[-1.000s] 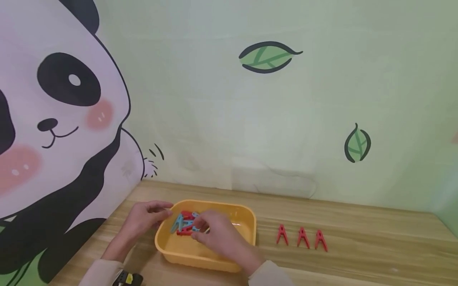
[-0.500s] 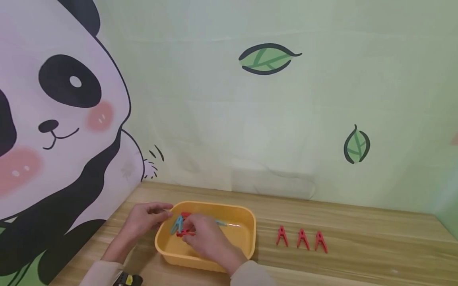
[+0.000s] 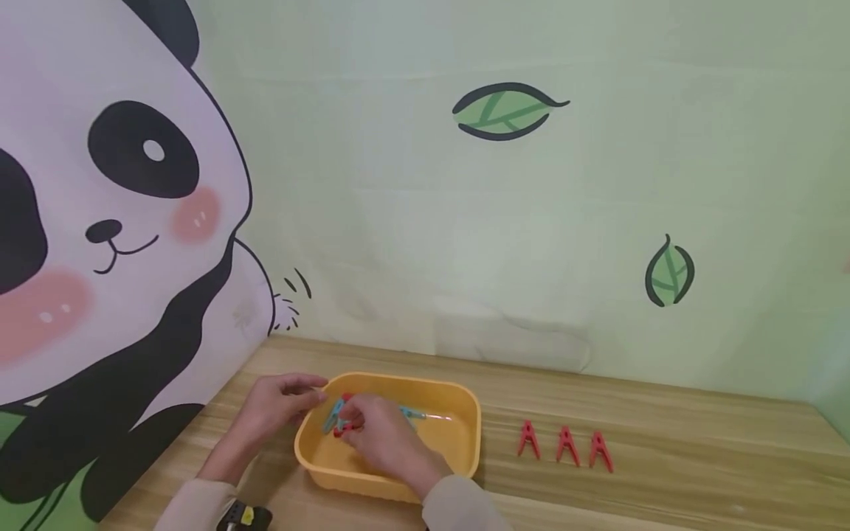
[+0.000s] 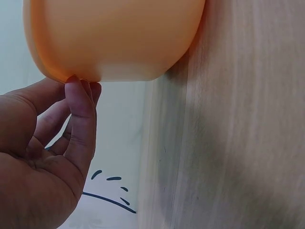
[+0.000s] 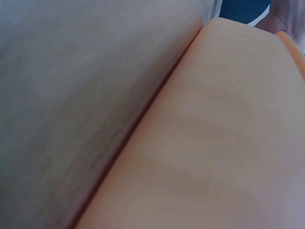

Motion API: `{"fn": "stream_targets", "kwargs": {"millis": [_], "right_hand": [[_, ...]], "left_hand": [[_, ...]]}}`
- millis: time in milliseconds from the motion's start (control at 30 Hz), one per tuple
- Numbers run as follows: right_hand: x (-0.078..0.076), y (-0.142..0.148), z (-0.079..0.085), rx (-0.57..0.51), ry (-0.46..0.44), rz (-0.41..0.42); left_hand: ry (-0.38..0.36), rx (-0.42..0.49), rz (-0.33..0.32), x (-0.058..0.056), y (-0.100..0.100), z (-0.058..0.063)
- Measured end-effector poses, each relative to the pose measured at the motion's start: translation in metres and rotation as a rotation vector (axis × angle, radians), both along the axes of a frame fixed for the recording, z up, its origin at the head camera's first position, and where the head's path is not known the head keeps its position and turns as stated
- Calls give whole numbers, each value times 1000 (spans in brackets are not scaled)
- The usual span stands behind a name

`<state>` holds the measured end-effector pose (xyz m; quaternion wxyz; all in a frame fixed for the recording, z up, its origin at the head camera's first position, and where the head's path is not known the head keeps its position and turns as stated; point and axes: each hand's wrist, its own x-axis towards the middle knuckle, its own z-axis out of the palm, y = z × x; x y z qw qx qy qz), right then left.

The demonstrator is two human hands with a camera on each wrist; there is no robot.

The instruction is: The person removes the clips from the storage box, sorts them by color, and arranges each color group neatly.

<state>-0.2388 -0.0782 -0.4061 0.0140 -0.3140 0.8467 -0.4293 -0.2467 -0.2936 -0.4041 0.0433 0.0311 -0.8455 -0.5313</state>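
Note:
A yellow plastic basin (image 3: 361, 487) stands on the wooden table. My left hand (image 3: 272, 404) pinches its left rim, with thumb and fingertips meeting at the basin wall (image 4: 124, 38) in the left wrist view. Inside the basin, my right hand (image 3: 385, 435) reaches down with bent fingers over a small pile of clothespins. A red clothespin (image 3: 344, 430) shows at its fingertips; whether they grip it cannot be seen. One blue clothespin (image 3: 332, 418) leans left of the fingers, another blue clothespin (image 3: 413, 413) lies to their right. The right wrist view has only the outer basin wall (image 5: 190, 119).
Right of the basin, three red clothespins lie in a row on the table: a near one (image 3: 527, 431), a middle one (image 3: 565, 435) and a far-right one (image 3: 598, 441). A backdrop with a printed panda (image 3: 153, 243) rises behind. A black device (image 3: 248, 515) is by the left wrist.
My right hand has moved left and deeper over the clothespin pile, uncovering a blue clothespin on its right. My left hand keeps its place at the rim. The head view has shifted slightly.

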Motion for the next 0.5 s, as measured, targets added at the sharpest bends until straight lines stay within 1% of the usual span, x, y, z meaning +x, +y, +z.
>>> {"fn": "stream_targets", "kwargs": {"millis": [200, 267, 367, 500], "right_hand": [[-4, 2, -1, 156, 36, -2], [-4, 2, -2, 192, 39, 2], [-4, 3, -2, 213, 38, 3], [-3, 4, -2, 206, 48, 3]], "left_hand": [[-17, 2, -2, -1, 0, 2], [-15, 3, 0, -1, 0, 1], [-9, -1, 5, 0, 1, 0], [-9, -11, 8, 0, 1, 0]]}}
